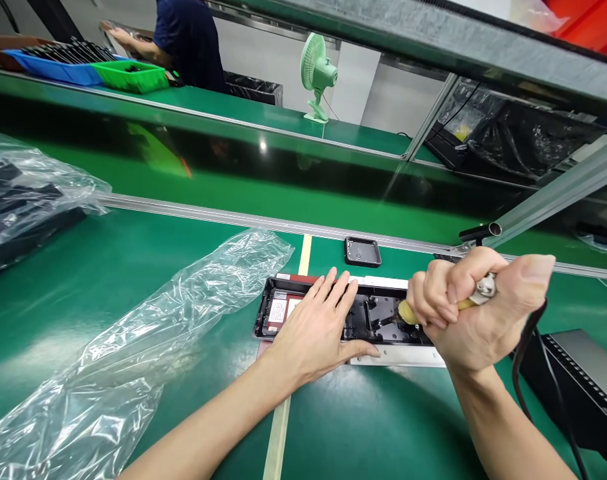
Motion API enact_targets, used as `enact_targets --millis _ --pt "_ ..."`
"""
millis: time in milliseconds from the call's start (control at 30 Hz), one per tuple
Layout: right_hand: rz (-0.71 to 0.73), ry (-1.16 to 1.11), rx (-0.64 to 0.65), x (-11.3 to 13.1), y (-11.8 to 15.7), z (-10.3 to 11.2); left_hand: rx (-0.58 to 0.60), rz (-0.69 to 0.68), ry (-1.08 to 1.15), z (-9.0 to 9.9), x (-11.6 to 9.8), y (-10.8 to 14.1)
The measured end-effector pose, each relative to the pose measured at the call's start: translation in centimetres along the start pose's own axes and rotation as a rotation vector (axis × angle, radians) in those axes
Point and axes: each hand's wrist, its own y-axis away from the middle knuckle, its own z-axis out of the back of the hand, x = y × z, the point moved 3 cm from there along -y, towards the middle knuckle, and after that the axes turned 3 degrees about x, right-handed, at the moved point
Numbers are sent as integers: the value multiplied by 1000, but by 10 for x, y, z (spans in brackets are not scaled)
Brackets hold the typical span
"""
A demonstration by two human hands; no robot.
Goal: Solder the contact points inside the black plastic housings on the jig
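My left hand (316, 327) lies flat with fingers spread across a long black plastic housing (259, 320), pressing on it. Inside the housing's left end is a dark red part with white labels (277, 310). My right hand (476, 313) is wrapped around a yellow-handled screwdriver (407, 313), its dark shaft slanting down into the housing's right part. The tip's exact contact is too small to make out. Beneath the housing, a white metal strip (398, 355) shows along the near side. A small black tray (363, 252) with tiny pieces stands just behind.
Clear plastic wrap (183, 333) stretches over the green table (208, 427) to the left. Bagged black parts (23, 200) lie farther left. A black box (578, 380) and cable (523, 353) are at right. Beyond the belt (223, 173) are a fan (317, 73), bins (133, 77) and a person (190, 43).
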Motion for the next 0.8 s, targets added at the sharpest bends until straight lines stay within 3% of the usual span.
enact_targets --millis 800 --pt "18 12 30 -2 2 0 -47 -19 1 1 -1 0"
